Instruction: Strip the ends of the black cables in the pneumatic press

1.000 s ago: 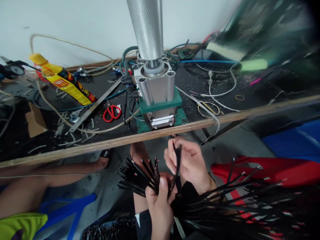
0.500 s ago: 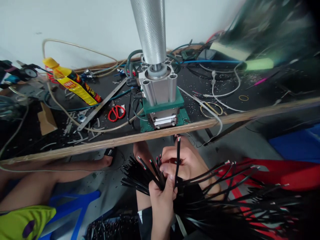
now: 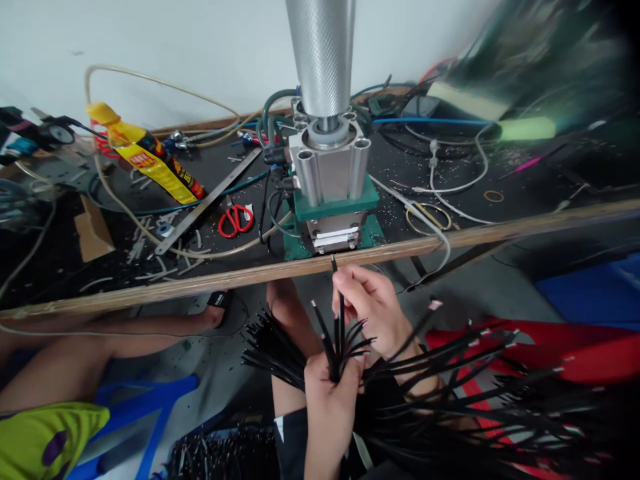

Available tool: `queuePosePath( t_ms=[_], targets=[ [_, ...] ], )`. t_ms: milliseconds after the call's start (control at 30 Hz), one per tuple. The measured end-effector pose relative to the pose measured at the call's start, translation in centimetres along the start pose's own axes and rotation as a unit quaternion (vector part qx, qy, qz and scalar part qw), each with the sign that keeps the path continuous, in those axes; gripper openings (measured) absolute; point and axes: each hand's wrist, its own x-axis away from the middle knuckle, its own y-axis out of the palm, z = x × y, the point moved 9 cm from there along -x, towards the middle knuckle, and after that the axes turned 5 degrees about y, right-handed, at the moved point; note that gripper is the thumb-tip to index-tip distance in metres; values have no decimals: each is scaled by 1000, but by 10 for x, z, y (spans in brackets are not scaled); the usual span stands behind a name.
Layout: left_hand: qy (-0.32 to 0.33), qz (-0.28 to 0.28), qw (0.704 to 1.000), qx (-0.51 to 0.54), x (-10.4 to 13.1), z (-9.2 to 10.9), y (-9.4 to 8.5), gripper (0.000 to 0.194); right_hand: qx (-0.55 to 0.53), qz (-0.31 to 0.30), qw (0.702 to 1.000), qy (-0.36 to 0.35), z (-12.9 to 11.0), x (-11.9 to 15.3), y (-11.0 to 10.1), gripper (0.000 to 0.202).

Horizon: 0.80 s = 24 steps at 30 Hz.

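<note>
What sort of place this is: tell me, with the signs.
Probably a small cable workshop: a metal machine stands on the cluttered workbench, and bunches of black cables are in front of it.

A pale wall (image 3: 200, 53) rises behind the black-topped, wooden-edged desk (image 3: 245, 270). Grey floor (image 3: 217, 363), flecked with dark scraps, spreads beneath the desk, and a blue stool (image 3: 155, 391) stands before its left half.

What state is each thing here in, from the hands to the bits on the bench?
Left hand: closed around black cables
Right hand: pinching one cable
Black cables: bunched, ends fanned out
Red-handled scissors: lying down, blades unclear
Yellow bottle: capped
Metal ruler: lying flat
Gauge: reading too small to tell
Bench: littered
</note>
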Motion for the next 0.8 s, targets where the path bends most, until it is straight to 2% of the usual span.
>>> queuePosePath(
  t_ms=[167,333,433,633,800],
  targets=[
    [23,-9,999,-45,-1,9,1,56,-24,6,1000,17,-1,-15,12,53],
    [28,-21,999,-26,-7,20,6,40,22,67,997,-17,-9,-25,7,49],
    [37,-17,999,-32,-11,27,7,32,24,67,997,-28,-12,-30,8,47],
    [66,-63,992,-82,-17,36,11,31,13,69,997,-17,-11,-35,9,45],
    [76,-85,991,-66,-19,36,13,28,21,75,997,-27,-14,-36,7,44]
  ],
)
